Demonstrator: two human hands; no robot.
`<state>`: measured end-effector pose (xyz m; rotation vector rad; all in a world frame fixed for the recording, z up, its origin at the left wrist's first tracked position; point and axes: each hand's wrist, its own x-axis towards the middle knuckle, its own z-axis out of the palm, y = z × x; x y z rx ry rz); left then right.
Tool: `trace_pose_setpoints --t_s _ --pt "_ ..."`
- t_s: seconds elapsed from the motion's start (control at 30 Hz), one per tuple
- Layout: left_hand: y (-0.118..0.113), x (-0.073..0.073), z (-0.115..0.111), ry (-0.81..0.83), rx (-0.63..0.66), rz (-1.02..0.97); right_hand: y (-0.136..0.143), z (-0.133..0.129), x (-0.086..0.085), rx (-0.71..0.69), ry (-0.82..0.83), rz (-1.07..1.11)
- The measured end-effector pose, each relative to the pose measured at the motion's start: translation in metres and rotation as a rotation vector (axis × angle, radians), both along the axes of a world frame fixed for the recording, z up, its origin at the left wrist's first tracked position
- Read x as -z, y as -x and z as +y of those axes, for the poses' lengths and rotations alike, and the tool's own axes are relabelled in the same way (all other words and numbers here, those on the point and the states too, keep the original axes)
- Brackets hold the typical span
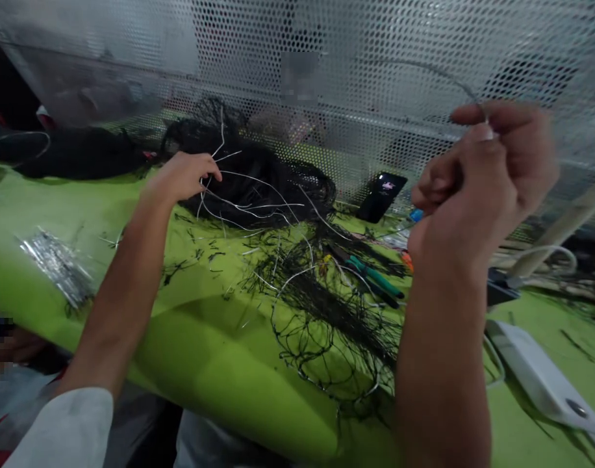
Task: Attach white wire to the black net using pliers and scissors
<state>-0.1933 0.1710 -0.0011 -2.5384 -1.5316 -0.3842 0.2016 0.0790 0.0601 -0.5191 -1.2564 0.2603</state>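
My left hand (188,174) is closed, its fingertips pinching a bunch of thin whitish wires (249,177) that fan out over a heap of black netting (263,162). Raised at the right, my right hand (492,156) is closed, with thumb and forefinger pressed on a thin pale wire (438,70) that arcs up and to the left. Its far end fades against the metal screen. Between my arms, a stretch of knotted black net (336,312) lies loosely on the green surface, with a pale wire looped across it.
Green-handled pliers (375,276) lie by the net. A black phone (382,197) leans near the perforated metal screen (258,45). At right are a white power strip (541,377) and a pole (565,227). Silvery thin pieces (58,266) lie left on the green table (204,364).
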Motion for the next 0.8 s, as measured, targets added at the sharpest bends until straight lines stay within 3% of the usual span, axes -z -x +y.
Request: trace_pose_setpoints --t_s 0.17,0.37,0.63,0.8 --pt "0.012 0.011 0.005 0.155 0.002 -0.073 -0.003 -0.01 -0.003 0.024 0.012 -0.067" --pt "0.019 0.005 0.004 0.286 0.06 -0.176 -0.006 -0.013 -0.005 0.065 -0.007 -0.041" --pt "0.013 -0.023 -0.019 0.077 0.102 -0.32 -0.01 -0.005 -0.001 0.095 -0.019 -0.123" --pt "0.008 -0.031 -0.026 -0.141 0.094 -0.314 -0.01 -0.007 -0.001 0.061 0.009 -0.193"
